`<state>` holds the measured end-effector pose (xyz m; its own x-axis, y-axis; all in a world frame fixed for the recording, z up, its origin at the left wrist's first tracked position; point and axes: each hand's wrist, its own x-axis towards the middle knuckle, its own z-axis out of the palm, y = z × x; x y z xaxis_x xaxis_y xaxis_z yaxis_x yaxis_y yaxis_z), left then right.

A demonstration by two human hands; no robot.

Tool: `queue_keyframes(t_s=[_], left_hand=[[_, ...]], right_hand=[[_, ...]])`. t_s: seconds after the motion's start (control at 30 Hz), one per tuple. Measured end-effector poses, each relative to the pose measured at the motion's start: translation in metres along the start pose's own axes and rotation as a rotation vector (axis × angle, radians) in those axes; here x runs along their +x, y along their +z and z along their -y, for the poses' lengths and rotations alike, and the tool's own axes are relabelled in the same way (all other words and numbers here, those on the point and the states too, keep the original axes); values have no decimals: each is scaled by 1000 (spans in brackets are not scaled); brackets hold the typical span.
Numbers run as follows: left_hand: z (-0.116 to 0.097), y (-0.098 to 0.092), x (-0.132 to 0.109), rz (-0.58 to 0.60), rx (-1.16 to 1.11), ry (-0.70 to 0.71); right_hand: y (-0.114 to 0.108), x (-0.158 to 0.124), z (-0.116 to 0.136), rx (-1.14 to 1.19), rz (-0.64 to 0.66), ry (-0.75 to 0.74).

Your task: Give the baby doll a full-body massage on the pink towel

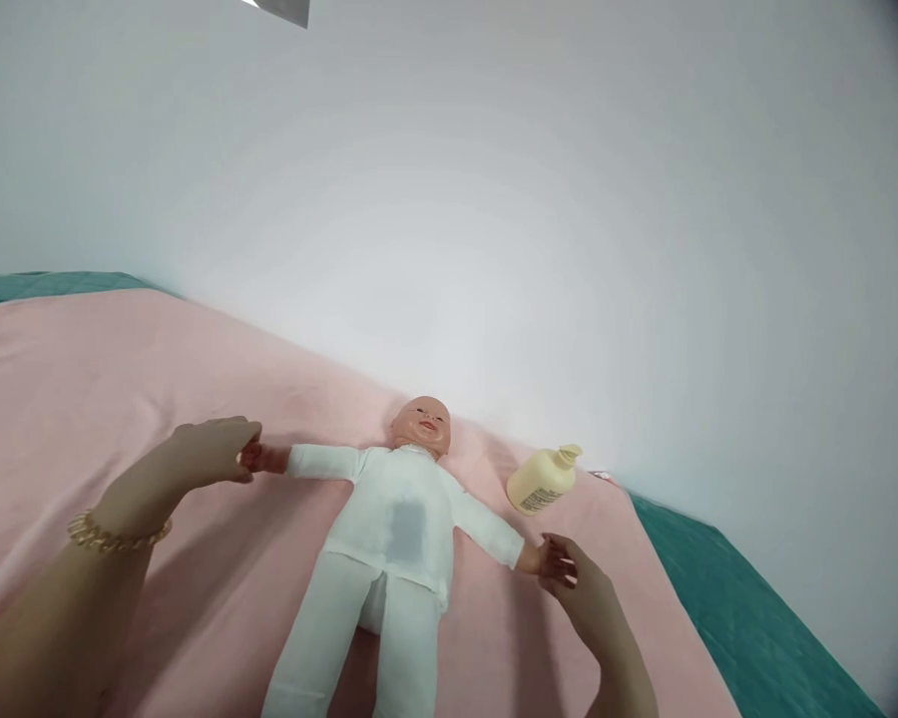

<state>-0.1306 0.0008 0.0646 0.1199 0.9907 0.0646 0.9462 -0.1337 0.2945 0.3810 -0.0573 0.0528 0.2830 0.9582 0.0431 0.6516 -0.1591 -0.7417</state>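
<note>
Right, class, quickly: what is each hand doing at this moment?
Left hand: closed on one hand of the doll.
Right hand: closed on the doll's other hand.

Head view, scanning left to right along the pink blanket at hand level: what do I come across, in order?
gold bracelet → left hand → doll → right hand. Each hand grips one of the doll's hands. The lotion bottle is left out because it overlaps the right hand sideways.
</note>
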Motion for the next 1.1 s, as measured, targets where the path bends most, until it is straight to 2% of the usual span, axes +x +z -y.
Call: queue_keyframes(t_s=[0.13,0.27,0.37,0.47,0.57,0.7,0.9,1.1], left_hand=[[-20,-22,-7,5,33,-32],[-37,-28,-12,-70,18,53],[-53,-26,-13,-165,10,173],[-77,-23,-15,-211,-40,386],[-106,-17,-20,-178,-109,571],[-134,2,-26,-131,-142,750],[-145,32,-24,-145,-34,793],[-157,42,-27,-241,6,797]], right_hand=[[-13,-15,30,129,9,-19],[-12,-26,56,154,-29,-111],[-3,-33,75,131,-49,-197],[7,-40,95,83,15,-259],[18,-46,112,43,157,-369],[37,-53,131,1,316,-510],[69,-61,146,-151,404,-594],[79,-65,150,-259,409,-631]])
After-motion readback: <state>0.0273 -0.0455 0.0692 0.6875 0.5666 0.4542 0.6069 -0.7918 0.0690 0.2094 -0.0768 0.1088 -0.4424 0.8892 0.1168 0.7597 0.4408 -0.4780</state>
